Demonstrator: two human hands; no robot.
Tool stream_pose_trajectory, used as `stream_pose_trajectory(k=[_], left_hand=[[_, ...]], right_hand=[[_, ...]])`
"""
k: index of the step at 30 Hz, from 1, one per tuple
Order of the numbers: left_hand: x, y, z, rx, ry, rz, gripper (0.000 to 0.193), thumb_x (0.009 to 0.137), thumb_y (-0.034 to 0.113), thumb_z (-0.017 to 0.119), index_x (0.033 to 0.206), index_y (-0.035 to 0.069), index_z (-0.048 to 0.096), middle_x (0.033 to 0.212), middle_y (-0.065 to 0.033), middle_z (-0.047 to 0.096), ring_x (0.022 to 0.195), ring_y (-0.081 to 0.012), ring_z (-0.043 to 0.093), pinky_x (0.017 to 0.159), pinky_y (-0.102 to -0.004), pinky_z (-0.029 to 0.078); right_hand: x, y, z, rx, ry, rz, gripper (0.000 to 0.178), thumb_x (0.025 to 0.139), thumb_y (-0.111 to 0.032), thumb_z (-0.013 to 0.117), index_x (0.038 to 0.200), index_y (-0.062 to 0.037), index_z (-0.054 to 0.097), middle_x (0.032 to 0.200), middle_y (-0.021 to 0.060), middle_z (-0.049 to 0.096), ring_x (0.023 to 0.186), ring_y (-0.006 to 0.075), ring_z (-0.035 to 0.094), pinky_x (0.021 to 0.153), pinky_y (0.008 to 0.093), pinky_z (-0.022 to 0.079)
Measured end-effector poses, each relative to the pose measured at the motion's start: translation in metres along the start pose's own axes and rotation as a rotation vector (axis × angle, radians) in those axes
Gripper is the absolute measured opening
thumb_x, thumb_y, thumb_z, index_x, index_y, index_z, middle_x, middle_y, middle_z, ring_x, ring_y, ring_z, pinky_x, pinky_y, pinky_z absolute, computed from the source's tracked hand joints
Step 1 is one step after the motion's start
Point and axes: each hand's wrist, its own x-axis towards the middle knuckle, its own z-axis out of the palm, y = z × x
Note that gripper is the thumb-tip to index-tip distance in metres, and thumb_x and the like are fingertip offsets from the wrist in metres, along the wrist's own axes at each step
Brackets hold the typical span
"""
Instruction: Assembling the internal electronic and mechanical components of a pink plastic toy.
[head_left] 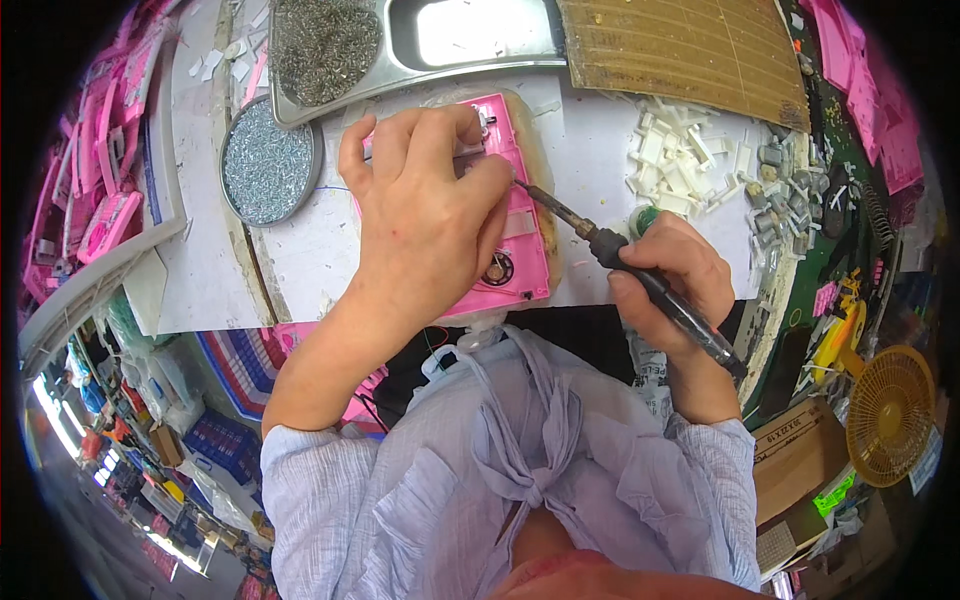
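My right hand [685,275] grips a soldering iron [606,246] by its black handle. The iron slants up to the left, and its tip reaches the right side of a pink plastic casing [533,180]. Over the casing lies my left hand [420,195], its fingers bent and thumb and forefinger drawn together near the iron's tip; whatever they pinch is hidden. A small round black part [497,268] sits in the casing's lower end, partly behind that hand. Beside the right fingers shows a green round thing [645,217], mostly covered.
A round dish of small screws [309,170] stands left of the casing. Behind is a metal tray [400,75] with small springs in one compartment. White plastic pieces [675,155] and grey metal parts [785,205] are heaped at right, near cardboard [690,55]. Pink parts [110,225] pile up far left.
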Motion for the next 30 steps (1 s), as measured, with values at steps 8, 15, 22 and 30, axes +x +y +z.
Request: stream_pose_trajectory(k=[8,15,22,30], left_hand=[[0.0005,0.0036,-0.0008,0.022,-0.035,-0.006,0.015,0.071,0.016,0.076,0.082,0.012,0.067,0.110,-0.0070,0.058,0.111,-0.0302,0.051,0.105,-0.0598,0.027],[-0.0003,0.0032,0.0030,0.013,-0.004,-0.006,0.014,0.072,0.015,0.075,0.081,0.010,0.066,0.109,-0.0068,0.057,0.111,-0.0297,0.051,0.104,-0.0594,0.027],[-0.0005,0.0029,0.0052,0.026,0.010,-0.013,0.013,0.073,0.014,0.075,0.080,0.009,0.064,0.106,-0.0064,0.057,0.109,-0.0291,0.051,0.104,-0.0584,0.027],[0.0024,0.0057,-0.0007,0.071,-0.042,0.003,0.015,0.074,0.011,0.075,0.086,0.009,0.066,0.109,-0.0069,0.055,0.106,-0.0291,0.051,0.100,-0.0510,0.030]], right_hand=[[0.0008,0.0025,0.0009,0.008,-0.003,-0.035,0.030,0.074,0.002,0.081,0.098,-0.0016,0.065,0.074,0.0076,0.065,0.055,0.0188,0.054,0.049,0.0299,0.039],[0.0014,0.0026,0.0019,-0.011,0.003,-0.038,0.032,0.071,0.005,0.081,0.098,-0.0018,0.065,0.072,0.0074,0.064,0.055,0.0192,0.054,0.049,0.0301,0.039],[0.0023,0.0019,0.0005,0.007,0.002,-0.041,0.030,0.072,0.003,0.081,0.097,-0.0014,0.065,0.070,0.0072,0.063,0.055,0.0196,0.053,0.049,0.0306,0.038],[0.0012,0.0008,0.0041,-0.033,-0.003,-0.028,0.031,0.072,0.001,0.082,0.098,-0.0032,0.066,0.066,0.0049,0.057,0.054,0.0193,0.051,0.048,0.0307,0.037]])
